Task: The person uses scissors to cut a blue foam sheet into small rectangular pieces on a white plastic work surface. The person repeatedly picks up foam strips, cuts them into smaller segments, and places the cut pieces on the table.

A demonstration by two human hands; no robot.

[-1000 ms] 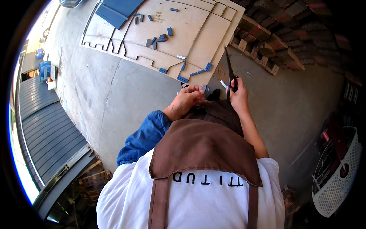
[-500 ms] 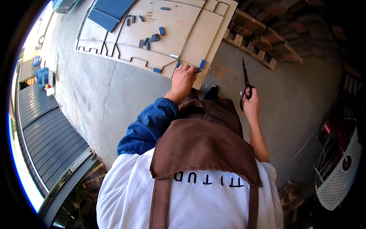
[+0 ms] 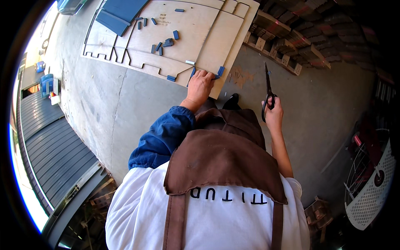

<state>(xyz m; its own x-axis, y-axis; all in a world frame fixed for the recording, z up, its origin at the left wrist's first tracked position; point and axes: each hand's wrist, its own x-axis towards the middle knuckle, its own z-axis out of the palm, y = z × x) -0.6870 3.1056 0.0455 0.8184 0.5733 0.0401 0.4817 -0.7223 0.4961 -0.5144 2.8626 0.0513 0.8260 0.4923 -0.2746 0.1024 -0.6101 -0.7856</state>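
My left hand (image 3: 200,89) rests at the near right corner of a large wooden die-cutting board (image 3: 191,25). Its fingers are bent and closed around a small blue strip (image 3: 216,77); part of the strip is hidden under them. One blue strip (image 3: 220,71) lies just beyond, and another blue strip (image 3: 171,78) sits on the board's near edge. In my right hand (image 3: 273,112) is a pair of black scissors (image 3: 268,85), held off the board over the floor, blades pointing away from me and together.
Several loose blue pieces (image 3: 168,42) and blue sheets (image 3: 118,14) lie on the board. Stacked boards (image 3: 275,25) stand on pallets at the far right. Scraps (image 3: 241,77) litter the concrete floor (image 3: 91,96). A white perforated panel (image 3: 368,202) stands at right.
The scissors and my right hand have shifted very slightly left. My left hand stays at the board's corner, with hardly any movement.
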